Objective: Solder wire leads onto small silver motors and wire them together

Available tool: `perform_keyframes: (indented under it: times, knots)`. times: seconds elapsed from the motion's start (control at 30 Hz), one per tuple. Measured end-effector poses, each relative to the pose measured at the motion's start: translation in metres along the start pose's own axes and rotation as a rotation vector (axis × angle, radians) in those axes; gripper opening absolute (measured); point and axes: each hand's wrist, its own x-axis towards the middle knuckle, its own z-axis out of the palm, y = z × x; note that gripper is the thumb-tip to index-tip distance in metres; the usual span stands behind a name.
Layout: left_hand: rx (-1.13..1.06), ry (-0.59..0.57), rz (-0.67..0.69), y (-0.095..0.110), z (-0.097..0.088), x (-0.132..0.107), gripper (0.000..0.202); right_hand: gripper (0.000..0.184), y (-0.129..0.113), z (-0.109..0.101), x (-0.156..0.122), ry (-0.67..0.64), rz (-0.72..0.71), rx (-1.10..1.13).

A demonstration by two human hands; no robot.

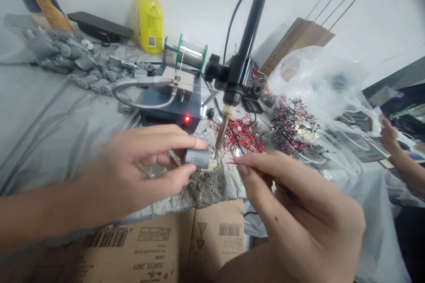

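My left hand [139, 159] grips a small grey cylindrical motor [197, 158] between thumb and fingers, lying sideways. In my right hand [292, 194], thumb and forefinger pinch a thin red wire [230, 162] whose end points left toward the motor. Between the two hands, the tip of a soldering iron [223, 131] reaches down from its black clamp, close to the motor's right end. Motor and wire are apart. My right hand's other fingers are curled and partly hidden.
Behind stands a blue solder feeder [169, 112] with a red light and solder spool [192, 56]. Red and black wires [245, 137] pile up beyond the iron; grey motors [89, 68] heap at left. A yellow bottle [149, 22], cardboard box [159, 247] and another person's hand [389, 135] also show.
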Motion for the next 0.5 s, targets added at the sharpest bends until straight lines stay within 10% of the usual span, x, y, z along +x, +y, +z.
perform_keyframes:
  times: [0.5]
  knots:
    - [-0.073,-0.005,-0.036,-0.0007,0.0025,0.0026,0.034,0.012,0.0048,0.0005,-0.0037,0.145,0.084,-0.117]
